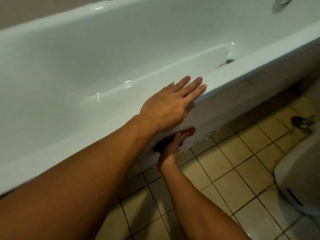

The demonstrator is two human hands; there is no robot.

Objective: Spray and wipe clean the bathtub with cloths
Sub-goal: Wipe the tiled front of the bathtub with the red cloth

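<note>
Centrally, left hand (170,105) lies flat on tub (268,64) rim, fingers straight and together. Right hand (173,146) presses cloth (189,131) on tub's side, fingers extended.

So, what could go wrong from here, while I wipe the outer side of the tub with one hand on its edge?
1. The left hand lies flat on the glossy rim. If the rim is wet, the hand may slip.
2. The right hand presses the red cloth low on the side panel, partly hidden under the left arm, so spots may be missed.
3. The brownish stain beside the drain could be forgotten.
</note>
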